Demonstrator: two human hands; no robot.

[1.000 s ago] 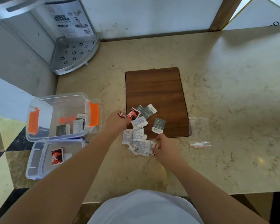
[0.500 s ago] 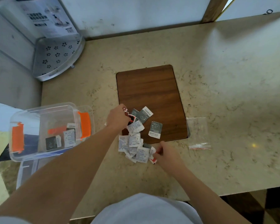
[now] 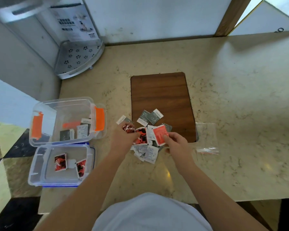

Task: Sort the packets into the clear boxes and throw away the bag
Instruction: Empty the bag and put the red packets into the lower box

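Observation:
A pile of small packets point(image 3: 147, 151), white, grey and red, lies at the near edge of a brown wooden board point(image 3: 160, 97). My left hand point(image 3: 123, 139) is shut on red-and-black packets point(image 3: 141, 135) just left of the pile. My right hand point(image 3: 175, 141) pinches a red packet point(image 3: 159, 134) above the pile. Two clear boxes stand at the left: the orange-latched box point(image 3: 45, 114) holds grey and white packets, the blue-rimmed box point(image 3: 40, 164) holds two red ones. An empty clear zip bag point(image 3: 206, 139) lies right of the board.
A white perforated corner shelf point(image 3: 78, 59) with a printed card stands at the back left against the wall. The marble counter point(image 3: 240, 97) stretches to the right. The counter's left edge drops to a tiled floor beside the boxes.
My right hand has lifted a red packet from the pile's near side. My left hand has gathered more red-and-black packets. The camera swung, bringing both boxes back into view.

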